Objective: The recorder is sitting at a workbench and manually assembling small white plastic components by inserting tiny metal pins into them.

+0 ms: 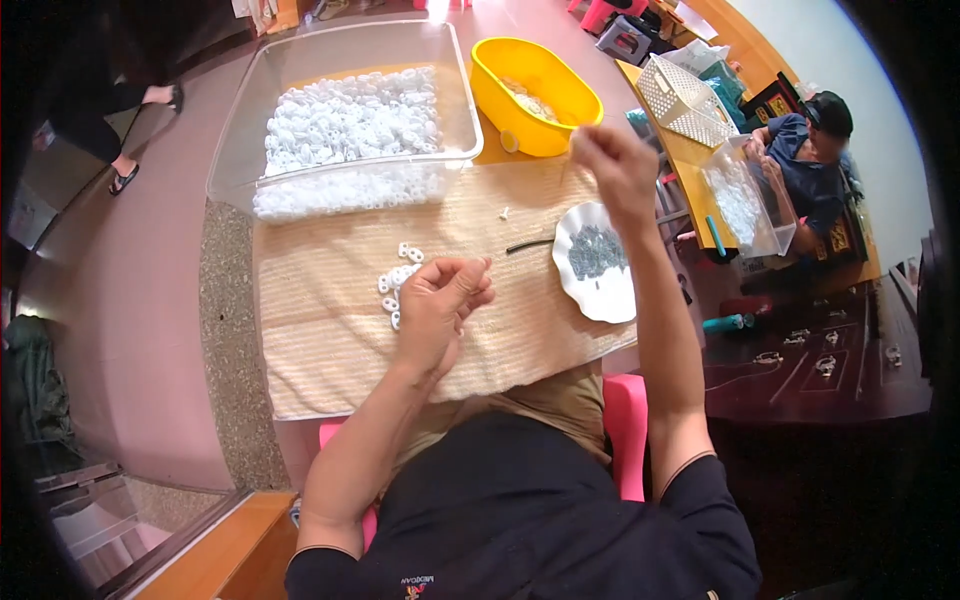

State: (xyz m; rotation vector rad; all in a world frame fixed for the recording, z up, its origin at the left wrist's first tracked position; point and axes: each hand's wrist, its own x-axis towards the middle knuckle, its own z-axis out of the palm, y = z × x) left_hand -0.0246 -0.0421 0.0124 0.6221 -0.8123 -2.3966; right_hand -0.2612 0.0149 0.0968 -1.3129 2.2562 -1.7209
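My left hand (440, 300) hovers palm-up over a woven mat (330, 360), fingers curled; whether it holds a small part I cannot tell. A little pile of white plastic rings (396, 280) lies just left of it. My right hand (612, 165) is raised above the mat's far right corner, fingers pinched together near the rim of a yellow tub (525, 85); what it pinches is too small to see. Below it sits a white scalloped plate (610, 295) holding small grey parts (594, 250). A thin dark rod (528, 244) lies left of the plate.
A large clear bin (240, 150) full of white rings stands at the back of the mat. Another person (812, 150) sits at the right with a clear bin (745, 205) and a white basket (685, 100). Someone's legs (120, 130) are at far left. A dark table (820, 370) stands at right.
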